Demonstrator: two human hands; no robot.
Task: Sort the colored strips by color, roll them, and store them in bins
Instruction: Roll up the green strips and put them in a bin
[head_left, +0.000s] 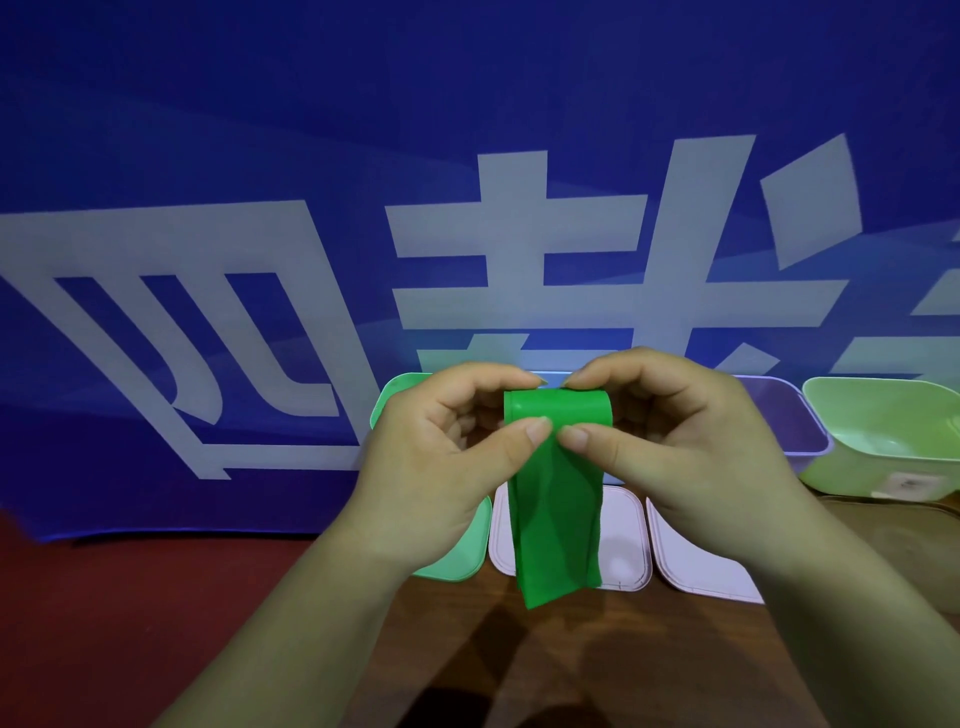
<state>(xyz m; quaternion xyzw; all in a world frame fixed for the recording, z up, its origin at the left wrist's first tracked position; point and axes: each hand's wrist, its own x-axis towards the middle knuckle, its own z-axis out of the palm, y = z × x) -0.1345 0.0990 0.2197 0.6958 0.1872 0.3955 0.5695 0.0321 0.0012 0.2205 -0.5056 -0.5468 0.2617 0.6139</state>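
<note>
- The green strip (556, 519) is held in the air above the wooden surface (571, 665), in front of a row of bins. Its upper end is wound into a short roll between both hands; the free tail hangs straight down.
- Handling, as judged: the strip looks thin, soft and light. It folds under its own weight and will likely loosen if released. Take hold at the roll, across its width, and keep light tension on the tail.
- Left hand (441, 457): fingers closed on the roll's left end, thumb in front and forefinger over the top.
- Right hand (675, 447): fingers likewise pinched on the roll's right end, thumb tip touching the front of the strip just beside the left thumb.
- Bins: a mint bin (457, 561) lies behind the left hand, two pale pink bins (623, 551) are behind the tail, and a purple bin (789, 421) and a light green bin (883, 436) stand at right.
- Rolling appears incomplete; no bin visibly holds a strip.
</note>
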